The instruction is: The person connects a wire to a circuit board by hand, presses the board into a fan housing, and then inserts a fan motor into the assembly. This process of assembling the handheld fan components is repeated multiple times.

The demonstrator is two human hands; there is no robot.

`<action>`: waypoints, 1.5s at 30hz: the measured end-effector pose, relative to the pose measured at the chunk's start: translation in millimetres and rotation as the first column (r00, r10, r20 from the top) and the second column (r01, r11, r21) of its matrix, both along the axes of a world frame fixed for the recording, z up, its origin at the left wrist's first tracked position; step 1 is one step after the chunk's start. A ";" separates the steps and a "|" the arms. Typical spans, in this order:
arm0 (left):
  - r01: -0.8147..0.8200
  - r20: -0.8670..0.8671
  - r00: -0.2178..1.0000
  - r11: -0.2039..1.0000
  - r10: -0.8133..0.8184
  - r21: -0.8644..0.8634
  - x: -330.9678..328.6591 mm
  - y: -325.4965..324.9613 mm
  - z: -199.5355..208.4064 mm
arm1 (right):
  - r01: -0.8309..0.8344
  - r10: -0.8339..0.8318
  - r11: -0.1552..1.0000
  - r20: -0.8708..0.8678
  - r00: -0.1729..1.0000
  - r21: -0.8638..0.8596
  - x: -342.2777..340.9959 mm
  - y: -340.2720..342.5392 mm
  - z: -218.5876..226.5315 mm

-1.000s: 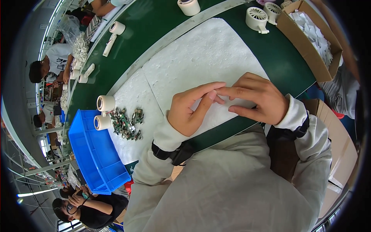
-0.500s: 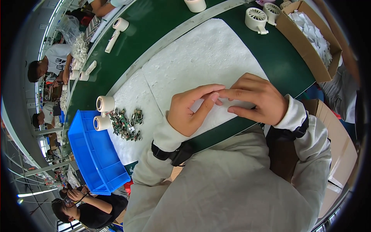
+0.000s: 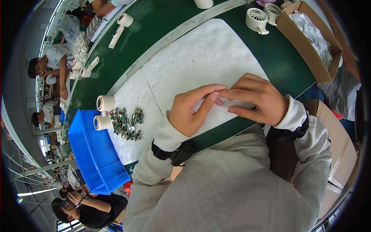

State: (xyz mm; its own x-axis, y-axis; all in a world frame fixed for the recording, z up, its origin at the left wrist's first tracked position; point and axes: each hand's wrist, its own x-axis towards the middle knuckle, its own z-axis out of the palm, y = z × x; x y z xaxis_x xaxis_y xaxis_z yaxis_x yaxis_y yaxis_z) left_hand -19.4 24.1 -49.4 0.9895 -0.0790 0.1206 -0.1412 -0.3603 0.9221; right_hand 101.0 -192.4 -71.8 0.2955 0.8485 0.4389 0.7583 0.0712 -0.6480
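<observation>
The fingers of the left hand [image 3: 195, 110] are loosely curved, the thumb parted from the index finger; those of the right hand [image 3: 259, 98] are half spread. The fingertips of both hands are rested together above the white sheet [image 3: 193, 58], near its front edge, and only each other is seen to be touched. Below the hands, the near edge of the green desk [image 3: 284, 58] is exposed; beyond them, the sheet is extended to a curved grey rail [image 3: 174, 36]. Toward the left end, small circuit boards [image 3: 125, 125] are heaped beside cream housings [image 3: 105, 103] and a blue bin [image 3: 98, 154]. The far right corner is occupied by a cardboard box [image 3: 299, 36].
</observation>
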 end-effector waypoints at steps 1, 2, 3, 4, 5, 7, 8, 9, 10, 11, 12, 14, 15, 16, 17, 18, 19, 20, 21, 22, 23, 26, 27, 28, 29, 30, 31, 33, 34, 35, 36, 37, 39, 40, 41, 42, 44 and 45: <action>-0.005 -0.008 1.000 1.000 0.005 -0.011 0.0 -0.2 -0.3 | 0.004 -0.004 1.000 0.001 1.000 0.000 0.0 0.0 -0.2; -0.010 -0.015 1.000 1.000 0.010 -0.022 -0.1 -0.2 -0.3 | 0.008 -0.008 1.000 0.002 1.000 0.000 0.0 0.0 -0.3; -0.010 -0.015 1.000 1.000 0.010 -0.022 -0.3 -0.3 0.9 | 0.008 -0.008 1.000 0.002 1.000 0.001 0.1 0.0 -0.2; -0.001 -0.035 0.999 1.000 0.001 -0.010 -0.7 -0.5 3.0 | 0.005 -0.005 1.000 0.003 1.000 0.004 0.1 -0.1 -0.3; 0.008 -0.055 0.998 1.000 -0.008 0.002 -1.1 -0.6 5.2 | 0.001 -0.001 1.000 0.005 1.000 0.008 0.2 -0.1 -0.4; 0.018 -0.075 0.997 1.000 -0.016 0.015 -1.1 -0.4 6.0 | -0.003 0.002 1.000 0.006 1.000 0.012 0.4 0.0 -0.7; 0.013 -0.087 0.996 1.000 -0.013 -0.001 -1.0 -0.2 5.8 | 0.001 -0.001 1.000 0.003 1.000 0.007 0.2 0.0 -1.0; 0.009 -0.098 0.995 1.000 -0.011 -0.017 -0.9 0.1 5.6 | 0.005 -0.005 1.000 0.000 1.000 0.003 0.0 0.1 -1.1; 0.004 -0.109 0.994 0.999 -0.008 -0.033 -0.8 0.5 5.2 | 0.008 -0.008 1.000 -0.003 1.000 -0.001 -0.2 0.1 -1.1; 0.004 -0.108 0.994 0.999 -0.008 -0.033 -0.6 0.7 4.0 | 0.008 -0.008 1.000 -0.002 1.000 -0.001 -0.2 0.0 -0.9; 0.004 -0.078 0.997 1.000 -0.005 -0.021 -0.4 0.9 1.7 | 0.007 -0.007 1.000 -0.002 1.000 0.000 -0.2 -0.1 -0.5; 0.001 -0.017 1.000 1.000 -0.001 0.003 -0.1 0.7 -1.5 | 0.003 -0.003 1.000 -0.002 1.000 0.003 -0.2 -0.2 0.0; 0.000 -0.017 1.000 1.000 0.000 0.003 -0.1 0.4 -1.4 | 0.002 -0.002 1.000 -0.002 1.000 0.004 -0.3 -0.1 0.0; -0.006 -0.023 1.000 1.000 0.006 -0.005 -0.2 0.0 -1.0 | 0.005 -0.005 1.000 -0.006 1.000 0.002 -0.6 0.1 0.0; -0.013 -0.029 0.999 1.000 0.012 -0.013 -0.3 -0.3 -0.5 | 0.008 -0.008 1.000 -0.009 1.000 0.000 -0.8 0.2 0.0; -0.019 -0.035 0.999 1.000 0.018 -0.021 -0.5 -0.5 -0.4 | 0.011 -0.011 1.000 -0.013 1.000 -0.001 -0.8 0.4 -0.1; -0.019 -0.035 0.999 1.000 0.018 -0.021 -0.4 -0.7 -0.3 | 0.011 -0.011 1.000 -0.013 1.000 -0.001 -0.7 0.4 0.0; -0.014 -0.030 0.999 1.000 0.014 -0.012 -0.3 -0.9 -0.3 | 0.007 -0.007 1.000 -0.008 1.000 0.000 -0.5 0.3 -0.1; -0.009 -0.024 1.000 1.000 0.009 -0.003 -0.2 -1.0 -0.3 | 0.003 -0.003 1.000 -0.004 1.000 0.001 -0.4 0.2 -0.1; -0.004 -0.019 1.000 1.000 0.004 0.006 -0.2 -1.0 -0.3 | -0.001 0.001 1.000 0.001 1.000 0.002 -0.3 0.3 -0.1; -0.004 -0.019 1.000 1.000 0.005 0.007 -0.3 -1.0 -0.1 | -0.001 0.001 1.000 0.001 1.000 0.002 -0.3 0.3 0.1; -0.022 -0.043 0.999 0.999 0.020 -0.032 -0.7 -1.0 -0.1 | 0.008 -0.008 1.000 -0.006 1.000 -0.008 -0.4 0.3 0.7; -0.022 -0.043 0.999 0.999 0.021 -0.032 -0.7 -0.6 -0.3 | 0.007 -0.008 1.000 -0.006 1.000 -0.008 -0.4 0.4 0.5; -0.011 -0.037 0.999 1.000 0.010 -0.016 -0.5 0.3 -0.8 | 0.004 -0.004 1.000 -0.003 1.000 -0.005 -0.4 0.4 0.1; 0.001 -0.030 1.000 1.000 -0.001 0.000 -0.3 1.2 -1.2 | 0.001 -0.001 1.000 0.000 1.000 -0.001 -0.3 0.3 -0.1; 0.013 -0.024 1.000 1.000 -0.013 0.016 -0.1 1.7 -1.4 | -0.001 0.001 1.000 0.003 1.000 0.002 -0.3 0.3 -0.2; 0.013 -0.024 1.000 1.000 -0.013 0.016 -0.1 1.5 -1.2 | -0.002 0.002 1.000 0.003 1.000 0.002 -0.2 0.3 -0.2; -0.003 -0.036 0.999 1.000 0.003 -0.009 0.2 0.3 -0.6 | 0.007 -0.007 1.000 0.005 1.000 -0.002 0.2 0.3 0.1; -0.011 -0.043 0.999 1.000 0.010 -0.021 0.2 0.0 -0.6 | 0.011 -0.011 1.000 0.006 1.000 -0.005 0.2 0.5 0.0; -0.012 -0.043 0.999 1.000 0.011 -0.021 0.3 0.1 -0.7 | 0.011 -0.011 1.000 0.006 1.000 -0.004 0.2 0.6 -0.2; -0.005 -0.034 0.999 1.000 0.004 -0.010 0.4 0.2 -0.8 | 0.007 -0.007 1.000 0.007 1.000 -0.004 0.3 0.6 -0.3; 0.003 -0.025 1.000 1.000 -0.003 0.000 0.7 0.3 -0.9 | 0.003 -0.003 1.000 0.008 1.000 -0.003 0.4 0.6 -0.4; 0.010 -0.015 1.000 1.000 -0.009 0.011 0.6 0.3 -0.7 | 0.000 0.001 1.000 0.011 1.000 -0.002 0.3 0.7 -0.4; 0.004 -0.025 1.000 1.000 -0.003 0.007 0.3 0.1 -0.5 | 0.003 -0.003 1.000 0.008 1.000 -0.005 0.0 0.6 -0.4; -0.002 -0.035 0.999 1.000 0.002 0.003 0.0 0.0 -0.2 | 0.006 -0.006 1.000 0.006 1.000 -0.008 -0.2 0.6 -0.3; -0.008 -0.044 0.999 1.000 0.008 -0.001 -0.2 -0.1 0.0 | 0.009 -0.009 1.000 0.004 1.000 -0.011 -0.4 0.5 -0.2; 0.000 -0.035 0.999 1.000 0.000 0.009 0.0 0.6 -0.1 | 0.006 -0.006 1.000 0.007 1.000 -0.012 -0.3 0.2 0.3; 0.008 -0.027 1.000 1.000 -0.007 0.019 0.1 1.0 -0.3 | 0.003 -0.003 1.000 0.010 1.000 -0.014 -0.1 0.0 0.5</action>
